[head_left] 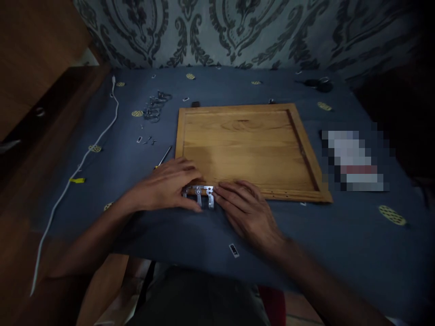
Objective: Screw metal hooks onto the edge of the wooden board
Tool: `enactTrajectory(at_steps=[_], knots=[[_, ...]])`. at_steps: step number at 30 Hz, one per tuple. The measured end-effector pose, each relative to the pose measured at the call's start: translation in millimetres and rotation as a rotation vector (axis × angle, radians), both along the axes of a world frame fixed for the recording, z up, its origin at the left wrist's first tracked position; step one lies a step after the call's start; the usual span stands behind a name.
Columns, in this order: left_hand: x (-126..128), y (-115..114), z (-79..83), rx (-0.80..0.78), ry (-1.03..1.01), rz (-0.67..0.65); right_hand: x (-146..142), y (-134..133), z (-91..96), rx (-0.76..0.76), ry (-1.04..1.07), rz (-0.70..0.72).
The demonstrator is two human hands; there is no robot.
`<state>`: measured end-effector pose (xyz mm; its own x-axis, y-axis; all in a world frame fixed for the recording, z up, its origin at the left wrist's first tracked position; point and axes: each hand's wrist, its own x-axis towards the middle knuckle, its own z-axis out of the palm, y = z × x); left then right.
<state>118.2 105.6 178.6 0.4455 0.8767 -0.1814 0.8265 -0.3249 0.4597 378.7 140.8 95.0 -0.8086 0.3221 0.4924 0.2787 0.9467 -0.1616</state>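
Observation:
A framed wooden cabinet door panel lies flat on the blue cloth. At the left part of its near edge is a silvery metal bracket with holes and downward prongs. My left hand is curled about the bracket's left end, fingers above and thumb below. Closed fingers of my right hand press at the bracket's right end and along the panel's edge; the right thumb is hidden. Beside my left hand lies a screwdriver, its handle partly covered.
Several loose screws and a cluster of metal pieces lie left of the panel. A white cable runs down the left side. A dark object sits at the back right, and a pixelated item lies right of the panel.

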Motion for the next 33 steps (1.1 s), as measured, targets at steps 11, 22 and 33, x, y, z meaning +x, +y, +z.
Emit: enactTrajectory(at_steps=[11,22,33], knots=[[10.5,-7.3,-4.2,0.089,0.123,-0.057,0.0,1.0,3.2,0.027,-0.014,0.011],[8.0,-8.5,-9.6,0.121,0.121,-0.077,-0.6,2.0,3.8,0.022,0.000,0.021],[4.4,-8.1,-13.0,0.145,0.105,-0.085,-1.0,2.0,1.2,0.005,0.015,0.033]])
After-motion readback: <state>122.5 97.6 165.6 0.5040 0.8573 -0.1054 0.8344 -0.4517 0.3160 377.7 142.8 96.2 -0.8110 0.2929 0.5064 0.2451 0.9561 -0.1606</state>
